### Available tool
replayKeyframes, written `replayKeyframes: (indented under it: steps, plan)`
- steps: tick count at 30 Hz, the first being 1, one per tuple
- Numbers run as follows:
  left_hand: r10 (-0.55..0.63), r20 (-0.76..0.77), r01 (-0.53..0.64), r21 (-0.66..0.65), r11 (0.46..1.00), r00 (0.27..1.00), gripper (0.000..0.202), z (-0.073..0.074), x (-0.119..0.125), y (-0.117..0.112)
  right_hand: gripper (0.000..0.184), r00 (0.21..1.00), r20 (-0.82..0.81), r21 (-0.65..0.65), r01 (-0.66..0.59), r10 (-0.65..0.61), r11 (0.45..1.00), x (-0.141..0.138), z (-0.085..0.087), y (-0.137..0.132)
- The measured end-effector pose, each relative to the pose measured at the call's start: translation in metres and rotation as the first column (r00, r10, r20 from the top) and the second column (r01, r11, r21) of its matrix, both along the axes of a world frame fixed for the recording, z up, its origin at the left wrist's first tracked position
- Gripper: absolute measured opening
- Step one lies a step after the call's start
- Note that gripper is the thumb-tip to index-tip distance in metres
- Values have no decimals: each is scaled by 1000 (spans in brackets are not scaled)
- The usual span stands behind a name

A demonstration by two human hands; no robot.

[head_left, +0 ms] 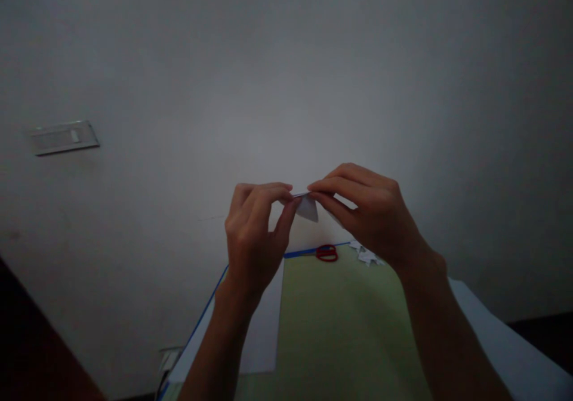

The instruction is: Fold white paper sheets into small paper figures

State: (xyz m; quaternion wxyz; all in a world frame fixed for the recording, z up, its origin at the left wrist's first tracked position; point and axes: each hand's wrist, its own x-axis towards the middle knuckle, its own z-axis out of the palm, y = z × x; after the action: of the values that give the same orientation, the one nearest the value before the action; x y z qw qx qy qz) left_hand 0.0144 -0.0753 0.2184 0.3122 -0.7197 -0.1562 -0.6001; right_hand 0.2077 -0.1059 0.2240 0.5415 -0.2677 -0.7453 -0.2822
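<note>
A small folded piece of white paper (308, 209) is held up above the table, between my two hands. My left hand (256, 222) pinches its left end between thumb and fingers. From the other side, my right hand (364, 201) grips the paper's top edge with thumb and fingertips. A pointed flap hangs down between the hands, and part of the paper is hidden behind my right fingers. Below and beyond my hands, scissors with red handles (327, 253) lie at the table's far edge.
The green tabletop (331, 329) has a blue edge and stands against a pale wall (286, 79). White paper sheets (264, 335) lie on the left, with a white sheet (496, 335) at right. Small cut paper pieces (367, 255) sit at the back. A switch plate (62, 138) is on the wall.
</note>
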Motion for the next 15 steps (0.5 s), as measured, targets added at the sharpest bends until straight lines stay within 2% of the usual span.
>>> replayKeyframes:
  steps: [9,15]
  plan:
    - [58,20,-58,15,998,998,16,0,-5,2,14,1000,22,-7,-2,2,1000,4,-2,3]
    - [41,47,-41,4,999,998,12,-1,-2,-3,15,1000,0,-15,-14,14,1000,6,-3,4]
